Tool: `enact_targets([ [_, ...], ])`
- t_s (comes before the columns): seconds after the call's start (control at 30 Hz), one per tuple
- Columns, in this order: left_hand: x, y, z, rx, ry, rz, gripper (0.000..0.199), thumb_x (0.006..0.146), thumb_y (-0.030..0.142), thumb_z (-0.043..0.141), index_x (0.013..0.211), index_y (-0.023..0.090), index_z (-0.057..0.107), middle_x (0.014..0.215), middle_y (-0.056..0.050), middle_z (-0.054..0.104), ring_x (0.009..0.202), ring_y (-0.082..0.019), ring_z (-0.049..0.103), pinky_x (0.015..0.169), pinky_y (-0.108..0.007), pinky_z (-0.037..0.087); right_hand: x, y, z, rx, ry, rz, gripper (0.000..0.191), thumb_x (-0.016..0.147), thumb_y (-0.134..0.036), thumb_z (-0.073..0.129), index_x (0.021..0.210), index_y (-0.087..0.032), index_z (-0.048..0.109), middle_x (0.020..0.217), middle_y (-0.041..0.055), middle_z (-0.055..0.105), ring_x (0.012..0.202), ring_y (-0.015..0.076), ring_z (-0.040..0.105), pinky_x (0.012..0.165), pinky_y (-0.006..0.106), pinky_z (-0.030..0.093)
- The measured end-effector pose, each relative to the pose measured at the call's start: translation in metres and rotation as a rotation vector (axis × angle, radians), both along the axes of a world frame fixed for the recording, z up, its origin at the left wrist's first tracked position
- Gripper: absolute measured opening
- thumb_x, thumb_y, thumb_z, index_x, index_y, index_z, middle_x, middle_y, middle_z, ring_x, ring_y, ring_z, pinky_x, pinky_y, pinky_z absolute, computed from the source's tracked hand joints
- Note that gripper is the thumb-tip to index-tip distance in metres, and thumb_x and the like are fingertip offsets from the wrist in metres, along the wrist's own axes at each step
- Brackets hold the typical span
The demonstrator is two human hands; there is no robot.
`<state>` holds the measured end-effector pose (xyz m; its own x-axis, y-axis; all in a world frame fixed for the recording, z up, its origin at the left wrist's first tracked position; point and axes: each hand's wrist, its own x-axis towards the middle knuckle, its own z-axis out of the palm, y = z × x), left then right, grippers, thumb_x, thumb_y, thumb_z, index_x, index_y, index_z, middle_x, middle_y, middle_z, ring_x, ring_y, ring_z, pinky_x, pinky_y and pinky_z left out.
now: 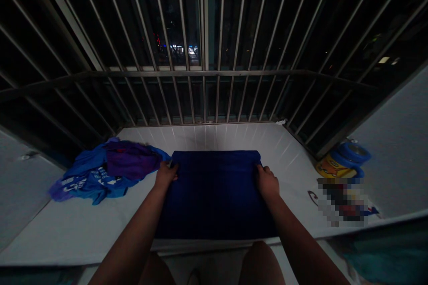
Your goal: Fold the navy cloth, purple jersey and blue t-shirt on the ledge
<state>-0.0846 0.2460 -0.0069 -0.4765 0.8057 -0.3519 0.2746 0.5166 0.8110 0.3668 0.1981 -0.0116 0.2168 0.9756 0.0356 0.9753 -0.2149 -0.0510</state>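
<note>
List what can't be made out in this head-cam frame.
All in the head view:
Object at right on the white ledge: pixelated, unidentifiable.
Yellow packet: partly hidden by blue rolls.
Print on the crumpled blue garment: broken up by folds, unreadable.
Navy cloth: too dark to show its layers.
Left hand and right hand: shadow hides whether they grip the cloth.
Street beyond the window bars: too dark, too small.

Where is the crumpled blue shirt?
In the head view, the crumpled blue shirt lies on the white ledge at the left, beside the person's left hand and the folded navy towel.
</note>
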Motion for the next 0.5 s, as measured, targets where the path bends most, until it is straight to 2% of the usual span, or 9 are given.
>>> enact_targets([
  [0.1, -0.009, 0.023, -0.008, -0.023, 0.146, -0.074, 0.057, 0.092, 0.032, 0.081, 0.142, 0.016, 0.059, 0.088, -0.007, 0.083, 0.062, -0.026, 0.080, 0.066, -0.034, 0.065, 0.003, 0.014, -0.003, -0.038, -0.061, 0.030, 0.042, 0.113, -0.027, 0.048, 0.151, -0.025, 0.066, 0.134, 0.0159, 0.071, 0.114, 0.0283, 0.073, 0.089, 0.037, 0.051],
  [0.23, -0.012, 0.043, -0.019, 0.002, 0.281, -0.170, 0.039, 0.089, 0.019, 0.075, 0.127, 0.018, 0.068, 0.085, -0.004, 0.083, 0.073, -0.023, 0.083, 0.077, -0.029, 0.063, 0.006, 0.016, -0.005, 0.017, -0.103, 0.091, 0.036, 0.116, -0.029, 0.046, 0.135, -0.023, 0.075, 0.130, 0.0149, 0.073, 0.117, 0.0293, 0.069, 0.093, 0.039, 0.050],
  [0.37, -0.020, 0.054, -0.027, 0.079, 0.410, -0.210, 0.031, 0.095, 0.022, 0.067, 0.126, 0.020, 0.068, 0.091, -0.005, 0.084, 0.085, -0.023, 0.084, 0.082, -0.029, 0.062, 0.009, 0.011, -0.008, 0.061, -0.125, 0.145, 0.036, 0.116, -0.030, 0.046, 0.136, -0.023, 0.075, 0.129, 0.0152, 0.073, 0.116, 0.0298, 0.069, 0.093, 0.039, 0.051],
  [0.43, -0.024, 0.053, -0.031, 0.111, 0.486, -0.234, 0.030, 0.093, 0.020, 0.067, 0.123, 0.020, 0.070, 0.093, -0.007, 0.083, 0.091, -0.027, 0.084, 0.087, -0.034, 0.063, 0.008, 0.007, -0.014, 0.013, -0.113, 0.134, 0.037, 0.115, -0.028, 0.045, 0.137, -0.023, 0.075, 0.131, 0.0155, 0.073, 0.117, 0.0306, 0.069, 0.093, 0.039, 0.052],
  [0.5, -0.025, 0.047, -0.035, 0.168, 0.568, -0.266, 0.034, 0.090, 0.018, 0.068, 0.124, 0.018, 0.072, 0.105, -0.013, 0.083, 0.105, -0.032, 0.082, 0.098, -0.041, 0.063, 0.005, 0.000, -0.025, 0.001, -0.096, 0.090, 0.041, 0.114, -0.028, 0.044, 0.144, -0.023, 0.072, 0.138, 0.0169, 0.071, 0.120, 0.0320, 0.069, 0.096, 0.041, 0.054],
])
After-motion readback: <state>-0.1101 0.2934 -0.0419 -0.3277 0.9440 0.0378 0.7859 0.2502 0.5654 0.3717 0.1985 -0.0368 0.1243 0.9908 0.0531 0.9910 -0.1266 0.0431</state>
